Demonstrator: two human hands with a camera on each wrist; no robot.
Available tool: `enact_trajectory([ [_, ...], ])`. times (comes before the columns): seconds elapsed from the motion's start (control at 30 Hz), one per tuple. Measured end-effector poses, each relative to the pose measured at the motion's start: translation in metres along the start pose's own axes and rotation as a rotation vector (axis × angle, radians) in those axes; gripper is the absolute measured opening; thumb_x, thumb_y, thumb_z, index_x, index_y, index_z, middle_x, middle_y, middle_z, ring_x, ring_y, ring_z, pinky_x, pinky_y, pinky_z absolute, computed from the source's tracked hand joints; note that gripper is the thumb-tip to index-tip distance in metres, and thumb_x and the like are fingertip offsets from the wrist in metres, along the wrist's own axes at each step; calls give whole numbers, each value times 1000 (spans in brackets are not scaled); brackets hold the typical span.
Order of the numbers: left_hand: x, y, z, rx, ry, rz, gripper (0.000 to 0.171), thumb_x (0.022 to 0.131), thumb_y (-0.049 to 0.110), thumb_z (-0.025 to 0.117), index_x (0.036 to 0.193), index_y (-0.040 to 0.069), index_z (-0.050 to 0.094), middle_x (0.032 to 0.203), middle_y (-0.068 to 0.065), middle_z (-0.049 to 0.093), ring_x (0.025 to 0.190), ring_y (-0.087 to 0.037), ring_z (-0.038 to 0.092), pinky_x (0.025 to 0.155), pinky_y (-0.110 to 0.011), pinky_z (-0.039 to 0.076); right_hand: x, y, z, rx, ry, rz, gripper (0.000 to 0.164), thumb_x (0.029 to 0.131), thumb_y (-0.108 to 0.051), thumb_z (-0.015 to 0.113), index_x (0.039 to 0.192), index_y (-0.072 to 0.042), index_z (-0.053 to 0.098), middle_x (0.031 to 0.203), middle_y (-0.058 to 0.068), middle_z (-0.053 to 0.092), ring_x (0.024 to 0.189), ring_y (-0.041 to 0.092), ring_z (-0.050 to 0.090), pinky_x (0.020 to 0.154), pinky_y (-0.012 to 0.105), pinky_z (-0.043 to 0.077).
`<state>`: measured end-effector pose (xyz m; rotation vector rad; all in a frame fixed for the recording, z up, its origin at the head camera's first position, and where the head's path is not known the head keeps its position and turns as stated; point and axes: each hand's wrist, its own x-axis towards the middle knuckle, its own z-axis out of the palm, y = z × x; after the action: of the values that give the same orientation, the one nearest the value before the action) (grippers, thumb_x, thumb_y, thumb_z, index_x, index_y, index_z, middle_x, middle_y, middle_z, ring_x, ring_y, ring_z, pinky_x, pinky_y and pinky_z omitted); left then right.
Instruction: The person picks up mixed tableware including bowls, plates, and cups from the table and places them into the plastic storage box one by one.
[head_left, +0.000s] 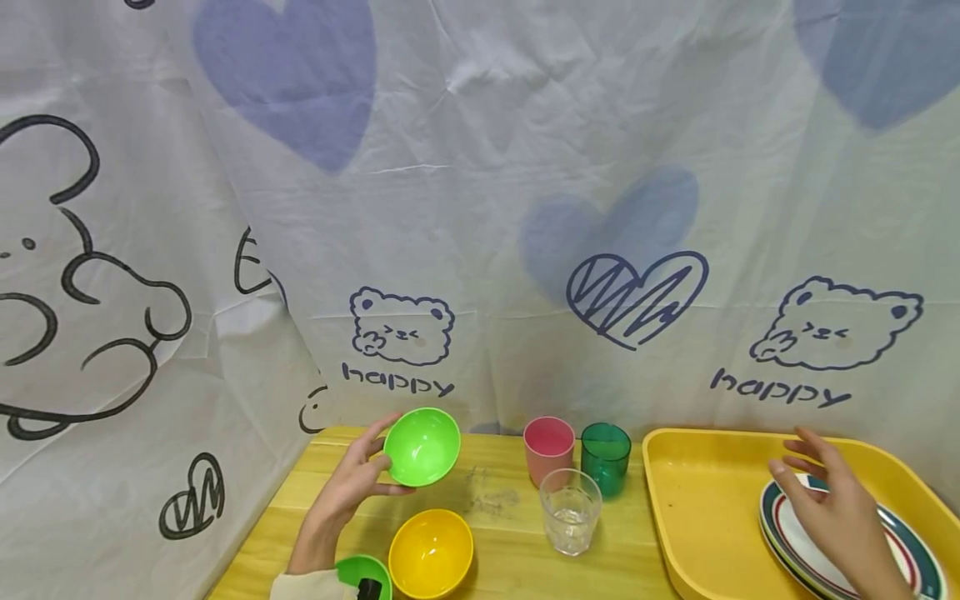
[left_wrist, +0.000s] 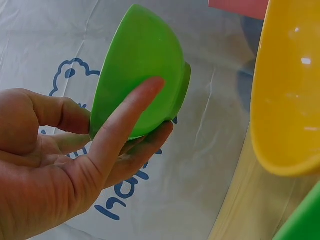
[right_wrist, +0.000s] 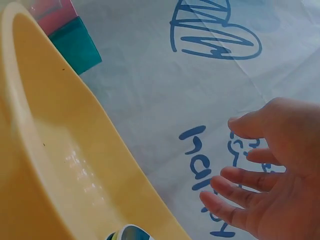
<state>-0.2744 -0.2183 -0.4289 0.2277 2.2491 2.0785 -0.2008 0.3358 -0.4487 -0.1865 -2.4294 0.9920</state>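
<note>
My left hand [head_left: 351,479] grips a bright green bowl [head_left: 422,447] by its left side, with the bowl tipped so its inside faces me. In the left wrist view, fingers spread along the outside of the green bowl [left_wrist: 145,75] and the thumb is at its rim. Below it on the table stand a yellow bowl [head_left: 431,554] and a second green bowl [head_left: 363,571], partly hidden by the sleeve. Over the plates [head_left: 817,533] in the yellow tray [head_left: 693,533], my right hand [head_left: 836,508] hovers with relaxed fingers and holds nothing.
Mid-table, a pink cup [head_left: 550,454] and a teal cup [head_left: 606,458] stand near the back, with a clear glass [head_left: 571,517] in front of them. Behind the wooden table [head_left: 510,575] hangs a printed white cloth [head_left: 480,208]; the tray's raised rim borders the right side.
</note>
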Motion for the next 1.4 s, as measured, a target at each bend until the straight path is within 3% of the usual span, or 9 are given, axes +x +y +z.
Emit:
enact_trajectory([
  [0.17,0,0,3,-13,-35,4,72,81,-14,42,147,13,30,135,-31,36,94,-36,62,70,-51,56,-1,-4,3,-4,-17,-5,72,94,-40,55,148,-3,24,129,28,48,107,43,52,60,17,49],
  [0.3,1,0,5,-20,-63,3,71,83,-13,44,147,13,29,136,-32,35,96,-40,61,71,-51,56,-2,-8,5,-14,-9,-26,70,94,-37,56,147,-3,25,129,27,49,107,43,52,68,35,55],
  [0.4,0,0,7,-14,-69,-1,71,83,-13,44,147,13,29,136,-32,36,98,-42,60,70,-51,56,-3,-10,7,-8,-7,-33,70,94,-35,58,147,-2,26,128,27,48,107,44,52,73,49,51],
  [0.8,1,-1,14,2,-100,14,70,84,-13,44,147,13,29,138,-33,33,99,-43,59,70,-50,56,-4,-23,18,-9,-57,-32,70,95,-38,55,147,-3,25,130,27,47,111,44,50,78,58,49],
  [1.1,1,-2,23,19,-151,34,68,86,-11,42,149,10,25,136,-35,34,96,-42,61,69,-51,56,-6,-31,24,-4,-65,-139,66,93,-34,59,144,-2,33,125,23,51,106,40,55,70,45,54],
  [1.4,0,0,30,16,-183,36,68,86,-11,41,149,9,25,136,-35,33,96,-43,61,70,-51,56,-7,-34,29,39,-90,-146,65,93,-35,58,145,-4,32,126,23,50,108,41,54,74,47,54],
])
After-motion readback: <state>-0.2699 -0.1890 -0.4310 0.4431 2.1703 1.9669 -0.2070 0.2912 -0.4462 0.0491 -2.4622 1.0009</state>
